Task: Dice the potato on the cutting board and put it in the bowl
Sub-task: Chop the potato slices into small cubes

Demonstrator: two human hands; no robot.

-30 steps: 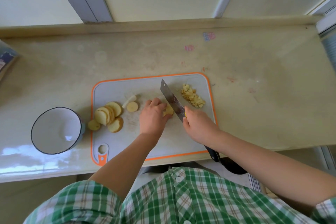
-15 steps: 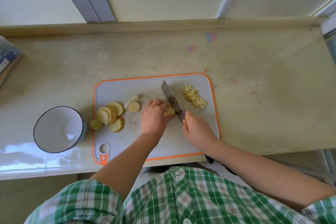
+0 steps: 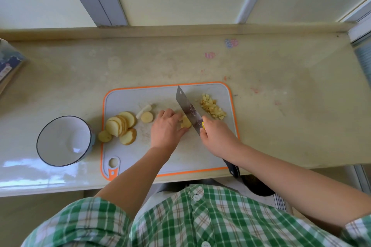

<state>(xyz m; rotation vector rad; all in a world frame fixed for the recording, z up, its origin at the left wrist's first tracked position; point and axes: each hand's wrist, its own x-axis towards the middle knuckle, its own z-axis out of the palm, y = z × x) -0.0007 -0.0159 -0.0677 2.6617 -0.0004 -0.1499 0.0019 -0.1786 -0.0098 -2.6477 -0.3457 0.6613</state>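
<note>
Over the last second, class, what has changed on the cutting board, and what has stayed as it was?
Nothing has visibly moved. The left grip still pins the potato piece, and the right grip still holds the knife beside it. Dice pile, slices and empty bowl stay put.

Bowl (image 3: 64, 141) left of cutting board (image 3: 128, 98); slices (image 3: 120, 126) left, dice (image 3: 213, 108) right.

Your tabletop (image 3: 281, 126) carries the board (image 3: 124, 102) near its front edge, the bowl (image 3: 60, 140) just left of it, and a box (image 3: 10, 62) at far left.
</note>
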